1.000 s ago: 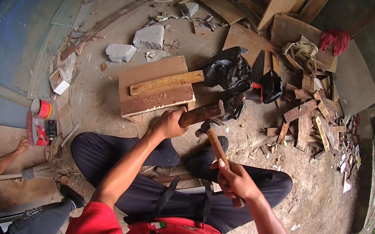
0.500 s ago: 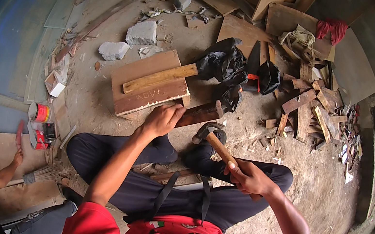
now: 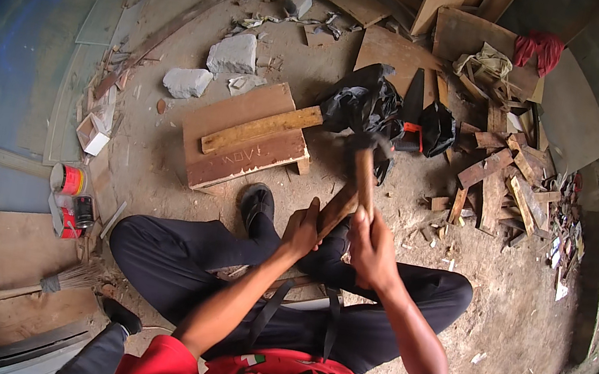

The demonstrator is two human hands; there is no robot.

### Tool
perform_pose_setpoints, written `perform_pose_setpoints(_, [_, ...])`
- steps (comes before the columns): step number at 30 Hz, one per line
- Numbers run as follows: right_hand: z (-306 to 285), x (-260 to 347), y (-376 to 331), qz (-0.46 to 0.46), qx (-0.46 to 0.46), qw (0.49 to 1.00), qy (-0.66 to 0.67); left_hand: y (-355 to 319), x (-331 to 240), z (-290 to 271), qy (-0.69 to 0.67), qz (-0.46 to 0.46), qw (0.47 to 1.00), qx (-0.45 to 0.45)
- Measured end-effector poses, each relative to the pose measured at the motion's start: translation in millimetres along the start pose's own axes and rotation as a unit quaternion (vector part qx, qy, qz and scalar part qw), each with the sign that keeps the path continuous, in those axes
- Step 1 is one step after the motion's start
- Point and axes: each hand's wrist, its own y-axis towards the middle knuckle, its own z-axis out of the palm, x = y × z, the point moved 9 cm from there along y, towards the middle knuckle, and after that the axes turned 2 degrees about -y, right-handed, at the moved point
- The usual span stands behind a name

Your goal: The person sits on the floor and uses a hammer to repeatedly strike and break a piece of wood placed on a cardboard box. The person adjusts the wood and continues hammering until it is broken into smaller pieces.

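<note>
Between my knees, my left hand [image 3: 302, 228] is closed round a short dark brown piece of wood [image 3: 337, 210], which tilts up and away from me. My right hand [image 3: 373, 250] grips the wooden handle of a hammer [image 3: 365, 180]. Its dark head, blurred by motion, is raised at the far end, past the top of the wood piece. The handle partly covers the wood. Just beyond my left hand stands a low brown wooden block or box [image 3: 273, 153], with a yellowish wood strip [image 3: 261, 130] lying across its top.
Black plastic bags [image 3: 360, 101] and a saw with an orange handle [image 3: 411, 126] lie ahead. A pile of wood scraps [image 3: 501, 176] sits at right. Stone chunks [image 3: 233, 54] lie far left, paint cans [image 3: 68, 180] nearer. Another person's leg [image 3: 91, 354] shows at lower left.
My left hand has moved right and nearer with the wood piece, turning it more upright. My right hand has swung the hammer up and forward. The other person's hand at left has left the view.
</note>
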Motion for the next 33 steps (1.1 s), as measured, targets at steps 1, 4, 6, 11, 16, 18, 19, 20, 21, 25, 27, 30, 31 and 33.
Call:
perform_pose_setpoints(1, [-3.0,-0.8,9.9,0.010,-0.017,0.998,0.056,2.2,10.9,1.2,-0.024,-0.036,0.999,-0.006])
perform_pose_setpoints(4, [-24.2,-0.6,16.5,-0.024,-0.075,0.994,-0.071,28.6,18.1,-38.4,-0.155,-0.028,0.986,-0.054])
perform_pose_setpoints(6, [-33.3,-7.7,12.1,-0.042,-0.094,0.983,-0.152,25.8,-9.8,-56.2,-0.172,-0.011,0.982,-0.076])
perform_pose_setpoints(11, [-20.2,-61.3,-3.3,0.009,-0.077,0.971,-0.226,15.4,-63.8,-50.7,-0.199,0.133,0.968,-0.070])
perform_pose_setpoints(16, [-8.5,-81.4,-14.2,-0.028,-0.087,0.971,-0.222,9.9,-73.9,-10.5,-0.239,0.137,0.961,-0.033])
perform_pose_setpoints(18, [-5.1,-84.8,-14.4,-0.031,-0.079,0.968,-0.234,17.7,-63.3,-9.7,-0.254,0.145,0.955,-0.044])
perform_pose_setpoints(19, [-5.8,-87.8,-14.3,-0.039,-0.085,0.966,-0.240,13.4,-66.4,-8.0,-0.260,0.134,0.956,-0.031])
perform_pose_setpoints(20, [-6.3,-91.2,-14.0,-0.047,-0.091,0.964,-0.246,15.5,-65.2,-6.9,-0.256,0.143,0.956,-0.014])
perform_pose_setpoints(21, [-7.3,-93.1,-14.1,-0.055,-0.096,0.961,-0.252,18.7,-63.3,-4.6,-0.251,0.152,0.956,0.003])
perform_pose_setpoints(25, [-8.4,-93.8,-13.8,-0.065,-0.102,0.960,-0.252,20.9,-58.2,-8.8,-0.222,0.168,0.960,-0.026])
perform_pose_setpoints(27, [-11.6,-94.6,-12.6,-0.047,-0.100,0.965,-0.240,22.9,-56.2,-8.8,-0.251,0.174,0.951,-0.039])
perform_pose_setpoints(30, [-18.1,-97.3,-10.3,-0.042,-0.104,0.969,-0.220,24.0,-49.1,-4.3,-0.276,0.130,0.952,-0.020])
perform_pose_setpoints(31, [-20.8,-98.4,-11.4,-0.045,-0.106,0.970,-0.216,25.3,-44.9,-1.2,-0.279,0.114,0.953,-0.017])
perform_pose_setpoints(33, [-22.6,-105.1,-13.0,-0.051,-0.121,0.968,-0.214,29.0,-40.3,2.4,-0.264,0.104,0.959,-0.020])
